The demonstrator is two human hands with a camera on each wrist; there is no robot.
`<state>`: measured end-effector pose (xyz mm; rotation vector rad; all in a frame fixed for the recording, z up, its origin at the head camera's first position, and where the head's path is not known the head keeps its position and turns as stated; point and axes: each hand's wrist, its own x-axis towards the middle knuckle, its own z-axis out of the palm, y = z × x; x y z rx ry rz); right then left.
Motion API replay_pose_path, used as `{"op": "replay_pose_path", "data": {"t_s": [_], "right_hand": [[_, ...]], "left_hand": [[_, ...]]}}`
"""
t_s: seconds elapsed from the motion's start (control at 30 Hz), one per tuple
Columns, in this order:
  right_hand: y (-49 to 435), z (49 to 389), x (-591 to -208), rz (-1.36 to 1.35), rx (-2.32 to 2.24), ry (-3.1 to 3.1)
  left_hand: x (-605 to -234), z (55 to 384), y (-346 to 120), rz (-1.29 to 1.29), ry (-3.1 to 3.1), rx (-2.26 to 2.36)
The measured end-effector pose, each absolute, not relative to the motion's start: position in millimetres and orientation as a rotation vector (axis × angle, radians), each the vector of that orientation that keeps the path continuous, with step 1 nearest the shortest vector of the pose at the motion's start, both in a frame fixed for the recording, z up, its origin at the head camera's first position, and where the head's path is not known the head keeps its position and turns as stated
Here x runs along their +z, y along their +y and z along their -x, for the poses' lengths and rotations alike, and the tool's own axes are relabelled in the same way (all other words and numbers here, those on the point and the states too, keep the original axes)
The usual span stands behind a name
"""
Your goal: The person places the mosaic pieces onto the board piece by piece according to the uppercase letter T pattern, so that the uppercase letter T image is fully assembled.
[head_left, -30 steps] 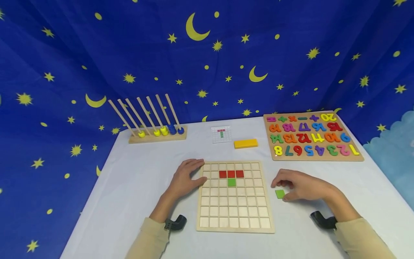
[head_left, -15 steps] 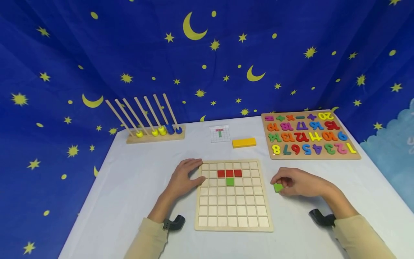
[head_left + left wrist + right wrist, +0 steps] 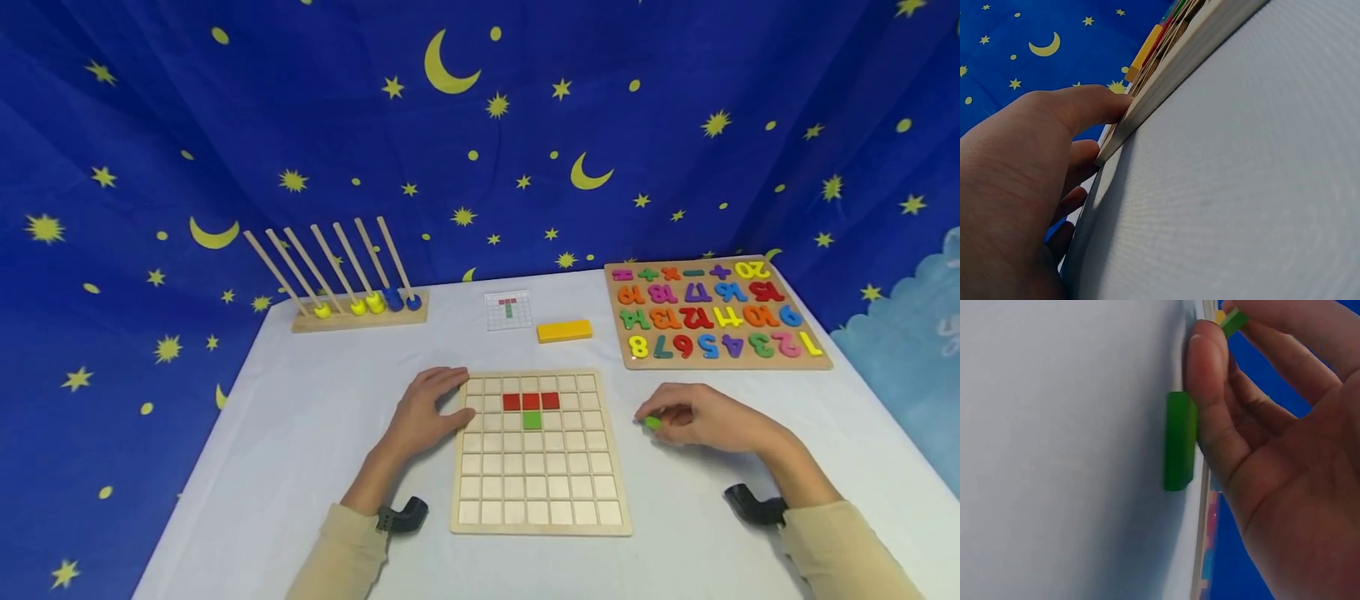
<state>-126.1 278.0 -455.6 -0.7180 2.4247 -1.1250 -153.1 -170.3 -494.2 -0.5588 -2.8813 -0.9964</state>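
My left hand [image 3: 424, 419] rests at the left edge of a wooden grid board [image 3: 543, 530], its thumb on the frame and its fingertips by the upper left corner. Three red tiles [image 3: 530, 402] sit in a row on the board, with one green tile [image 3: 532, 420] under the middle one. Right of the board, my right hand [image 3: 705, 419] pinches another green tile [image 3: 653, 422] between thumb and fingers, tilted. In the right wrist view, that tile [image 3: 1234, 322] shows at the fingertips. A further green tile [image 3: 1179, 440] appears beside the thumb, hidden from the head view by the hand.
Behind the board lie a small pattern card [image 3: 508, 310] and a yellow-orange block [image 3: 564, 331]. A wooden peg stand [image 3: 358, 320] with yellow and blue beads is at the back left. A number puzzle board [image 3: 723, 363] lies at the back right. A starry blue curtain [image 3: 360, 108] hangs behind.
My right hand has closed on the green tile that lay flat on the table, and has drawn it slightly away and tilted it. The left hand stays at the board.
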Motion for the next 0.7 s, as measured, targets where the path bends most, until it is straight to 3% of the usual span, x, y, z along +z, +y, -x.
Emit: {"op": "replay_pose_path", "data": {"t_s": [0.7], "right_hand": [[256, 149, -442, 0.642, -0.867, 2.477]], "left_hand": [[-494, 154, -171, 0.573, -2.881, -0.996]]}}
